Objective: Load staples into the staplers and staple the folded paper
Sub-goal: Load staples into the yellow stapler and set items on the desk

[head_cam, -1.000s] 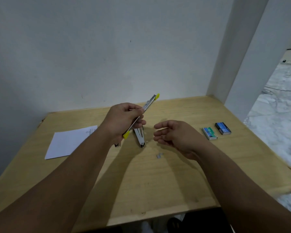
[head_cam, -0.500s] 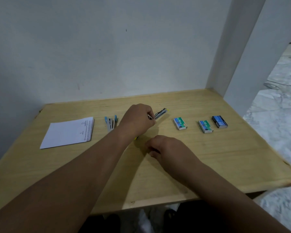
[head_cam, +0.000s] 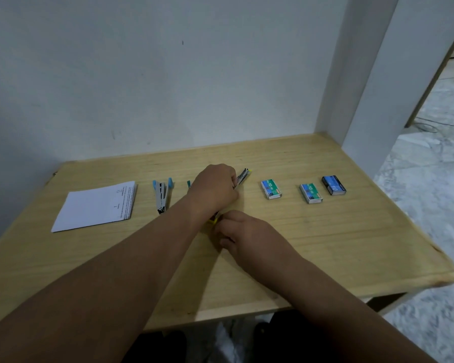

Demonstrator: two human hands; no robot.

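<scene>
Pale matt wood table (head_cam: 325, 244) (visible grain), white paper stack (head_cam: 95, 205), metal-and-blue-plastic stapler (head_cam: 161, 195), glossy staple boxes (head_cam: 271, 189).

Left hand (head_cam: 215, 188) gripping a yellow-tipped stapler (head_cam: 243, 178) low over a wooden tabletop (head_cam: 325, 244), right hand (head_cam: 243, 233) curled near its yellow end, folded paper (head_cam: 97, 205) and blue stapler (head_cam: 161, 193) left, three staple boxes (head_cam: 271, 189) right

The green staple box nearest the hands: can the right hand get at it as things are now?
Probably yes. The green staple box lies alone on bare table, beyond the right hand, with nothing between; but that hand seems busy at the yellow stapler.
</scene>
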